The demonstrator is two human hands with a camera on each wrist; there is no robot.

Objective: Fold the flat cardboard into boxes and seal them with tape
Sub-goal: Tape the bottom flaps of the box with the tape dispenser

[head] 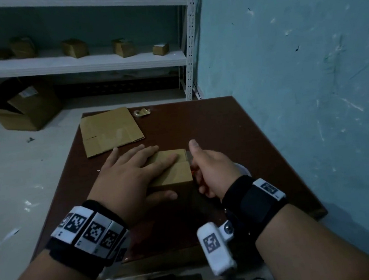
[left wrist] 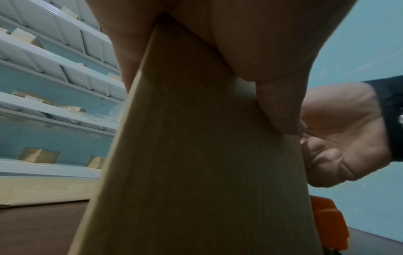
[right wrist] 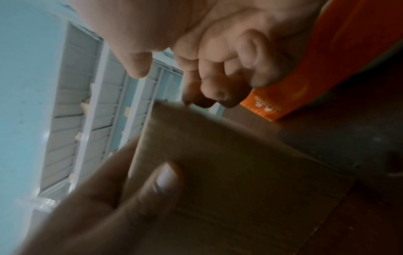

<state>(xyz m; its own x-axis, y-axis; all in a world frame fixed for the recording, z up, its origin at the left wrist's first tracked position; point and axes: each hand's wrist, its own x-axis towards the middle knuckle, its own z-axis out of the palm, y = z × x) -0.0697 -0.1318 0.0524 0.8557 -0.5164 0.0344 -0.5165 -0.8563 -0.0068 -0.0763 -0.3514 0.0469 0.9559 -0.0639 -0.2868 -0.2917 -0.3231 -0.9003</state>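
At frame centre on the dark brown table [head: 223, 124], our left hand [head: 132, 175] presses flat on the small brown cardboard box [head: 178, 172]; our right hand [head: 214, 171] grips an orange tape dispenser [left wrist: 327, 222]. If our pressure eases, flaps may spring open and the tape land crooked.

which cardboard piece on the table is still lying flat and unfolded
The flat cardboard sheet at the table's far left corner. The box under the left hand is already folded up.
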